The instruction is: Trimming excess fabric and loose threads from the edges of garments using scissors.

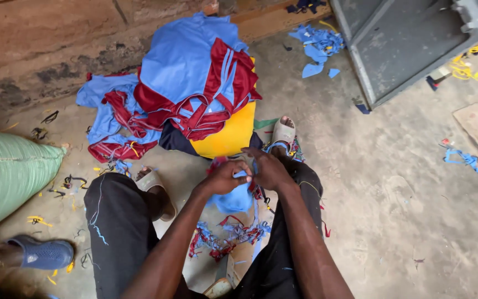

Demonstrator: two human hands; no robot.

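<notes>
Hands (pixel 248 173) grip blue cloth (pixel 233 198)

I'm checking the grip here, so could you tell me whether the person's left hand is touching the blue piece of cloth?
Touching. The head view shows the left hand with its fingers closed on the top of the blue cloth, right hand beside it.

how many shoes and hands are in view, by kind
beige slides: 2 (one, one)
blue clog: 1
hands: 2, left hand and right hand, both gripping a blue cloth
total: 5
</notes>
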